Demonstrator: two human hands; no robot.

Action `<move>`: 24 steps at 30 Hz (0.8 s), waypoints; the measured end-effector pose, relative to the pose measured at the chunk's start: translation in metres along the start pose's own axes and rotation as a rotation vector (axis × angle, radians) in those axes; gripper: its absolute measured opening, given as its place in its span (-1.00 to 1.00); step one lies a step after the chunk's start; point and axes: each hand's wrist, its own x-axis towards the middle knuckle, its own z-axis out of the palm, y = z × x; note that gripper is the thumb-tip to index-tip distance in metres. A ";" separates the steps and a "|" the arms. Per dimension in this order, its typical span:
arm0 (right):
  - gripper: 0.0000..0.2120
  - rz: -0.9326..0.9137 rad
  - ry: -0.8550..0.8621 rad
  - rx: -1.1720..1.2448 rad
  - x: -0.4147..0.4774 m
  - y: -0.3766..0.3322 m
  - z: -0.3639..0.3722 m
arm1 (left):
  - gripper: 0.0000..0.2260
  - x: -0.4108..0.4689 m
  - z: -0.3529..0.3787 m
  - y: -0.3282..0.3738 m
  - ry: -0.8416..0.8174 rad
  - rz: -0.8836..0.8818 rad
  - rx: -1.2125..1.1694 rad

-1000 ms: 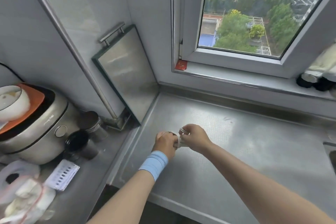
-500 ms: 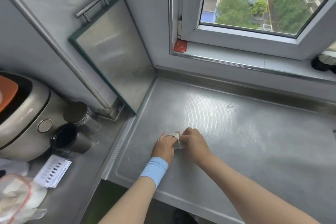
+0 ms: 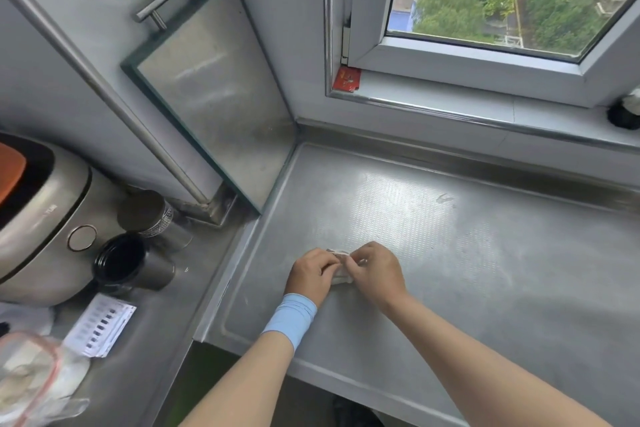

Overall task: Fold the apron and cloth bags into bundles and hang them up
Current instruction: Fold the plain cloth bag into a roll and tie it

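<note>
From the head camera, both hands meet low on a stainless steel table (image 3: 467,270), its surface faintly dimpled and bright where window light falls on it. The left hand (image 3: 310,276), with a light blue wristband (image 3: 291,317) around the wrist, and the right hand (image 3: 375,270) are closed from either side on a small white cloth bundle (image 3: 341,276), fingers curled tight around it; the bundle sits between them, at or just above the table surface, and most of it is hidden by the fingers, so which piece of cloth it is cannot be told. Behind and to the left, a metal board with a bar handle (image 3: 214,87) leans upright in the corner against the wall. Left of the raised table edge, on a lower steel counter (image 3: 156,340), stand a rice cooker (image 3: 45,218) with an orange patch on its lid, a lidded metal jar (image 3: 149,215) and an open dark cup (image 3: 121,260) just in front of that jar. A white printed card (image 3: 100,324) lies near the cup, and a clear plastic bag with a red seal (image 3: 31,374) lies at the bottom left corner. A window (image 3: 502,0) above the sill (image 3: 485,104) looks down on trees and rooftops, and a small red packet (image 3: 346,79) sits at the frame's lower left corner.
</note>
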 end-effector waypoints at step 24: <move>-0.99 0.196 0.053 0.134 0.000 -0.020 0.004 | -0.94 0.007 -0.001 0.004 -0.020 -0.118 0.003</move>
